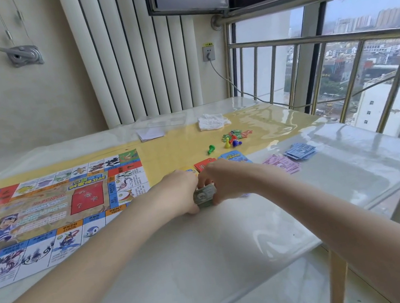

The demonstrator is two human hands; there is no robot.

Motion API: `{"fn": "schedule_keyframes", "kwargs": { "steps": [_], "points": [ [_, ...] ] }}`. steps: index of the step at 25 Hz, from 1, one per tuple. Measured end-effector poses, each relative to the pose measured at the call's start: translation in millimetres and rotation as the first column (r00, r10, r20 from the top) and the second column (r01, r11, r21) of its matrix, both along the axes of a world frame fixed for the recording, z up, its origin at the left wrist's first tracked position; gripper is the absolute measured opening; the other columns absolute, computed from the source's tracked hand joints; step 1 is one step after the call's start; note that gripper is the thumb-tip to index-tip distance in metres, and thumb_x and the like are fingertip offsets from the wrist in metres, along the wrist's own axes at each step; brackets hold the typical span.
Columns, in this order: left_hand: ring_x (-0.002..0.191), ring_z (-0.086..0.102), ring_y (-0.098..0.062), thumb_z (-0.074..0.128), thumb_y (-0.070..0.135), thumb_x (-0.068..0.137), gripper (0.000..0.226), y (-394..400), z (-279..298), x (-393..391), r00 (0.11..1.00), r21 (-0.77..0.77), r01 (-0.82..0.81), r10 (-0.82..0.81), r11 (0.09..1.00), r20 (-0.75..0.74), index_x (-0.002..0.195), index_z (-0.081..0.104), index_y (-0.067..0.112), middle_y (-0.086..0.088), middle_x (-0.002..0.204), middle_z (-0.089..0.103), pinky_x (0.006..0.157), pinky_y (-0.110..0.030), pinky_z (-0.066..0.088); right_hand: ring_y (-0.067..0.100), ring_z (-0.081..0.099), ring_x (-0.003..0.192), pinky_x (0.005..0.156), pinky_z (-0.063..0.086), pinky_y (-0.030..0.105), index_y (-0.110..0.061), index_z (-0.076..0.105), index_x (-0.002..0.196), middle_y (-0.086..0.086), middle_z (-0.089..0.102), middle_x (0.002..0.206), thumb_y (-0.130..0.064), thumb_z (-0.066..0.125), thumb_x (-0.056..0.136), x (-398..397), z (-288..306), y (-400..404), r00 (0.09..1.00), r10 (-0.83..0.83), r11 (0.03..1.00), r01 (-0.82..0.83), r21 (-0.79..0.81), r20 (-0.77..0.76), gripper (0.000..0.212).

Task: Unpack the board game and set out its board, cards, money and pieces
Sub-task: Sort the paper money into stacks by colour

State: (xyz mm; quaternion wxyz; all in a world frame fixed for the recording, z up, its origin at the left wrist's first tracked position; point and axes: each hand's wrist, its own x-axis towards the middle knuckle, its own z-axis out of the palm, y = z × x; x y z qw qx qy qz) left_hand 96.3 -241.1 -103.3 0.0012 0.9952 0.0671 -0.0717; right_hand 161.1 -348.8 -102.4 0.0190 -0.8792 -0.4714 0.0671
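Green banknote stack (205, 196) pinched between left hand (179, 193) and right hand (224, 181), just beside board (47, 213)

A: How is the light?
B: Bright, soft daylight enters from the window (357, 31) at the upper right. Glare streaks the glossy table cover (279, 113); shadows are faint.
A: Is it sharp?
B: Mostly soft. The hands at centre look slightly blurred, perhaps from motion. Wide-angle distortion bends the radiator (133, 57) and the frame's edges.
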Motion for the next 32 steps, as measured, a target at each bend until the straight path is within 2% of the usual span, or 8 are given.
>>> {"fn": "schedule_keyframes", "kwargs": {
  "steps": [4,7,9,12,14,19,25,32],
  "points": [
    [0.093,0.055,-0.025,0.069,0.031,0.078,0.045,3.3,5.8,0.0,0.999,0.027,-0.003,0.004,1.000,-0.043,0.114,0.057,0.008,-0.004,0.093,0.057,0.068,-0.030,0.046,0.023,0.057,0.098,0.084,0.049,0.034,-0.014,0.056,0.123,0.006,0.058,0.115,-0.010,0.069,0.078,4.5,9.0,-10.0,0.995,0.012,0.997,-0.005,0.072,-0.099,0.047],
    [0.097,0.056,-0.026,0.061,0.041,0.082,0.039,-5.4,18.9,10.8,0.991,-0.030,0.033,-0.029,0.999,0.127,0.104,0.058,0.008,-0.008,0.107,0.061,0.077,-0.031,0.045,0.019,0.056,0.107,0.089,0.044,0.028,-0.014,0.054,0.125,0.002,0.059,0.121,-0.006,0.066,0.079,36.7,36.7,-41.6,0.997,-0.070,0.987,0.074,0.144,-0.029,0.048],
    [0.100,0.058,-0.027,0.058,0.040,0.085,0.035,-25.9,25.2,25.8,0.970,-0.146,0.089,-0.052,0.985,0.237,0.100,0.061,0.008,-0.009,0.106,0.064,0.079,-0.032,0.045,0.020,0.051,0.115,0.094,0.041,0.029,-0.016,0.043,0.134,0.002,0.052,0.132,-0.006,0.065,0.079,64.3,44.5,-67.5,0.986,-0.149,0.987,0.153,-0.044,0.081,0.060],
    [0.111,0.055,-0.024,0.060,0.042,0.086,0.042,-61.7,22.1,50.3,0.971,-0.274,0.169,-0.113,0.947,0.209,0.114,0.057,0.011,-0.008,0.120,0.060,0.089,-0.030,0.044,0.025,0.041,0.126,0.099,0.039,0.033,-0.021,0.015,0.146,0.002,0.041,0.142,-0.014,0.066,0.078,87.3,28.9,-95.0,0.965,-0.205,0.848,0.258,-0.463,0.163,0.086],
    [0.111,0.053,-0.022,0.062,0.044,0.084,0.051,-78.3,17.0,65.2,0.979,-0.316,0.185,-0.147,0.931,0.140,0.119,0.053,0.009,-0.007,0.121,0.057,0.089,-0.029,0.043,0.025,0.031,0.132,0.104,0.036,0.039,-0.024,0.008,0.148,-0.001,0.031,0.148,-0.019,0.067,0.077,95.4,17.1,-101.6,0.970,-0.182,0.816,0.241,-0.526,0.162,0.092],
    [0.072,0.044,-0.020,0.067,0.045,0.079,0.041,-101.4,6.2,91.0,0.985,-0.293,0.171,-0.168,0.941,0.037,0.073,0.042,0.014,0.000,0.070,0.040,0.052,-0.028,0.031,0.025,0.029,0.127,0.101,0.038,0.043,-0.026,0.034,0.137,-0.003,0.038,0.134,-0.025,0.069,0.076,110.4,6.0,-102.7,0.985,-0.087,0.915,0.138,-0.378,0.147,0.071],
    [0.104,0.052,-0.027,0.068,0.034,0.080,0.055,-101.7,-1.2,99.5,0.980,-0.261,0.189,-0.163,0.947,0.116,0.122,0.045,0.007,-0.009,0.110,0.053,0.074,-0.030,0.040,0.024,0.043,0.116,0.091,0.040,0.033,-0.014,0.045,0.131,0.007,0.045,0.125,-0.018,0.065,0.079,111.9,6.3,-106.1,0.984,-0.120,0.965,0.146,-0.218,0.131,0.056],
    [0.083,0.047,-0.022,0.062,0.023,0.082,0.024,-100.5,5.1,103.7,0.978,-0.221,0.210,-0.204,0.952,0.048,0.095,0.045,0.012,-0.006,0.095,0.051,0.066,-0.027,0.037,0.023,0.031,0.119,0.098,0.039,0.040,-0.023,0.040,0.135,-0.004,0.043,0.130,-0.021,0.067,0.076,106.7,8.2,-113.2,0.978,-0.058,0.963,0.107,-0.248,0.198,0.065]
  ]
}}
